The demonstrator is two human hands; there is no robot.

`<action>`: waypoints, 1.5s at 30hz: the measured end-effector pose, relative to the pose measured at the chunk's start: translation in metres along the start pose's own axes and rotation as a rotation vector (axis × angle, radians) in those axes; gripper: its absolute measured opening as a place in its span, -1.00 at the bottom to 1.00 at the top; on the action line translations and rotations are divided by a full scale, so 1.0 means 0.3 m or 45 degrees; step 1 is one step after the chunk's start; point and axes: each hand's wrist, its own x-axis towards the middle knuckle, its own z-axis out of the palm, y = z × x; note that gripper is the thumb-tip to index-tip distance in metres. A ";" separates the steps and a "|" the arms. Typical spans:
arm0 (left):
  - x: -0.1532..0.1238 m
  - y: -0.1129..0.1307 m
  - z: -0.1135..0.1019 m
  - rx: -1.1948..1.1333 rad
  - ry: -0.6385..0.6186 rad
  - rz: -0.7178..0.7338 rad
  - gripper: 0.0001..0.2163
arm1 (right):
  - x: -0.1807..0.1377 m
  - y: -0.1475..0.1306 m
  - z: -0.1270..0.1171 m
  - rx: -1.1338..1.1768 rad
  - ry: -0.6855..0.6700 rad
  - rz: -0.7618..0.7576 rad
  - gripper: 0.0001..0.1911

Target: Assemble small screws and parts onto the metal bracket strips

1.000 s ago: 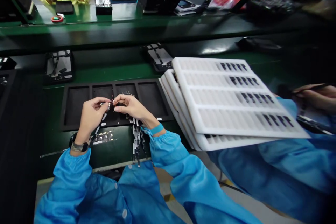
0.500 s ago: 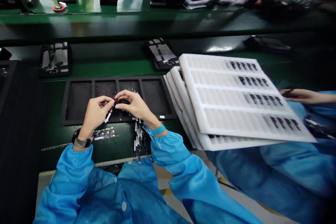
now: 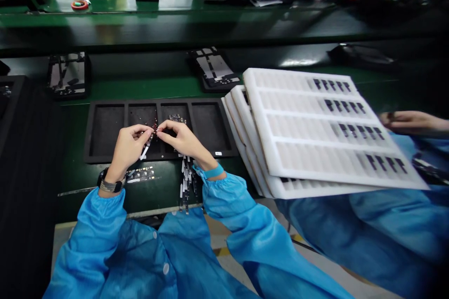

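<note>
My left hand [image 3: 131, 149] is closed in a pinch on a thin flex strip [image 3: 144, 151] with a white lower end, over the black divided tray [image 3: 122, 160]. The thumb and forefinger of my right hand [image 3: 183, 139] come together close to the strip's upper end. Whatever they pinch is too small to make out. Tiny reddish parts [image 3: 155, 123] show behind the fingertips. A circuit board [image 3: 174, 118] lies partly hidden in the compartment beyond my right hand. Below my right wrist, a bunch of black and white flex strips [image 3: 185, 180] hangs over the tray's front edge.
Tilted white foam trays [image 3: 286, 154] holding black parts are stacked at right, beside a co-worker's hand [image 3: 410, 121]. A flat strip of small components [image 3: 141, 174] lies before the black tray. Phone-like assemblies [image 3: 68, 74] sit on the green bench behind. Dark stacked trays [image 3: 28, 149] stand left.
A dark rounded piece at my right fingertips no longer shows there. Both hands stay over the tray, fingertips nearly together. The view has shifted slightly.
</note>
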 end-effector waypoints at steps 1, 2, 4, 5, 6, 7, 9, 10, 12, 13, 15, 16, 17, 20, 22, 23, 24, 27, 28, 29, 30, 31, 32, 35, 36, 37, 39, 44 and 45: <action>0.001 -0.001 -0.003 -0.034 0.017 -0.006 -0.73 | 0.000 0.000 -0.002 0.001 0.005 0.005 -0.78; 0.002 -0.001 -0.005 -0.076 0.032 -0.009 -0.73 | 0.000 -0.001 -0.004 0.004 0.012 0.012 -0.77; 0.003 0.000 -0.006 -0.169 0.048 -0.006 -0.71 | -0.001 -0.007 -0.007 0.012 0.020 0.027 -0.75; 0.002 0.001 -0.005 -0.208 0.052 -0.002 -0.70 | -0.002 -0.011 -0.009 0.013 0.019 0.035 -0.75; 0.002 0.003 -0.003 -0.238 0.055 0.001 -0.70 | -0.004 -0.014 -0.010 0.013 0.017 0.041 -0.75; 0.002 0.005 -0.001 -0.258 0.057 0.000 -0.71 | -0.005 -0.018 -0.010 0.013 0.014 0.043 -0.76; 0.001 0.007 0.004 -0.272 0.058 -0.009 -0.74 | -0.008 -0.023 -0.010 0.024 0.006 0.043 -0.78; 0.000 0.008 0.006 -0.274 0.058 -0.012 -0.75 | -0.009 -0.024 -0.009 0.037 0.007 0.038 -0.79; 0.000 0.007 0.009 -0.269 0.054 -0.014 -0.76 | -0.010 -0.024 -0.006 0.067 0.010 0.026 -0.81; 0.000 0.006 0.009 -0.263 0.051 -0.015 -0.76 | -0.010 -0.024 -0.004 0.079 0.010 0.024 -0.82; 0.000 0.003 0.009 -0.253 0.043 -0.018 -0.76 | -0.012 -0.024 0.000 0.091 0.011 0.019 -0.84; 0.001 0.001 0.009 -0.250 0.041 -0.021 -0.75 | -0.013 -0.025 0.002 0.091 0.013 0.015 -0.85; 0.001 0.000 0.009 -0.248 0.040 -0.024 -0.74 | -0.014 -0.027 0.004 0.087 0.017 0.010 -0.85; 0.003 -0.003 0.008 -0.230 0.025 -0.024 -0.73 | -0.019 -0.033 0.009 0.070 0.016 0.018 -0.85; 0.004 -0.003 0.008 -0.220 0.005 -0.015 -0.73 | -0.022 -0.037 0.011 0.094 -0.016 0.070 -0.81; 0.004 -0.003 0.008 -0.219 -0.004 -0.009 -0.73 | -0.023 -0.038 0.012 0.125 -0.040 0.104 -0.79; 0.004 -0.003 0.009 -0.221 -0.009 -0.003 -0.73 | -0.024 -0.039 0.012 0.168 -0.063 0.137 -0.75; 0.003 -0.004 0.009 -0.236 -0.021 0.010 -0.74 | -0.024 -0.042 0.010 0.305 -0.109 0.202 -0.62; 0.003 -0.005 0.009 -0.242 -0.029 0.012 -0.74 | -0.023 -0.043 0.008 0.335 -0.118 0.217 -0.60; 0.002 -0.006 0.009 -0.247 -0.037 0.013 -0.74 | -0.023 -0.045 0.006 0.356 -0.126 0.234 -0.58; 0.002 -0.006 0.009 -0.253 -0.047 0.012 -0.73 | -0.022 -0.048 0.004 0.369 -0.137 0.251 -0.57; 0.002 -0.006 0.008 -0.259 -0.056 0.011 -0.73 | -0.022 -0.050 0.001 0.378 -0.148 0.269 -0.57; 0.002 -0.006 0.008 -0.267 -0.064 0.008 -0.72 | -0.022 -0.051 -0.001 0.384 -0.158 0.283 -0.57; 0.003 -0.004 0.007 -0.299 -0.079 -0.010 -0.69 | -0.021 -0.053 -0.006 0.404 -0.179 0.293 -0.56; 0.003 -0.002 0.006 -0.310 -0.081 -0.017 -0.68 | -0.021 -0.052 -0.006 0.409 -0.182 0.290 -0.55; 0.004 -0.001 0.006 -0.318 -0.083 -0.024 -0.66 | -0.021 -0.051 -0.007 0.413 -0.186 0.287 -0.55; 0.005 0.001 0.006 -0.327 -0.085 -0.032 -0.65 | -0.021 -0.048 -0.007 0.418 -0.191 0.284 -0.55; 0.005 0.001 0.007 -0.294 -0.083 -0.029 -0.65 | -0.017 -0.046 -0.005 0.442 -0.198 0.301 -0.57; 0.004 0.001 0.008 -0.276 -0.074 -0.025 -0.66 | -0.017 -0.045 -0.004 0.442 -0.197 0.310 -0.57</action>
